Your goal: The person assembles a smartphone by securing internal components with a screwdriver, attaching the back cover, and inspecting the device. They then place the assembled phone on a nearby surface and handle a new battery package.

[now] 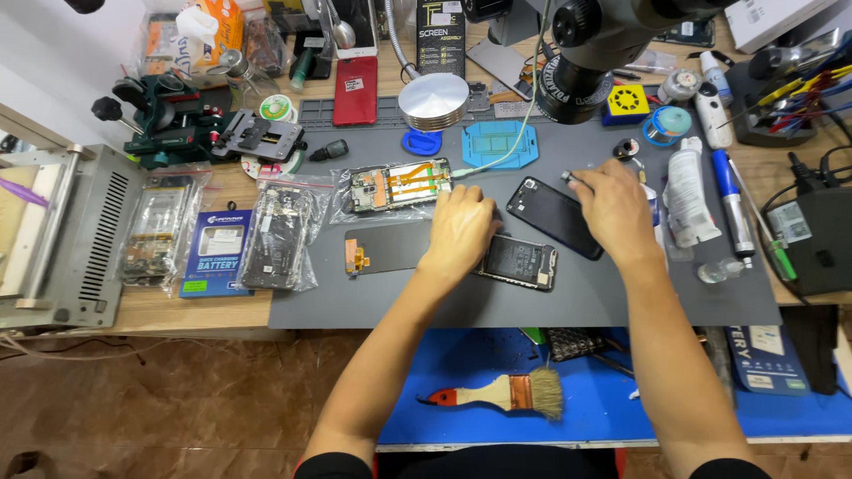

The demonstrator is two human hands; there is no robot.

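Currently, head view:
Left hand (461,229): palm down, fingers together, pressing the opened phone body (519,262) flat near the grey mat's (621,302) middle, seemingly to steady it.
Right hand (612,206): pinched on a small metal tool (568,178) over the black back cover (552,215), which lies tilted just beside the phone body.
Loose display panel (386,248): one, left of the left hand.
Bagged phone parts (280,235): three bags toward the mat's left edge.
Brush (506,393): one, on the blue mat (461,364) below.
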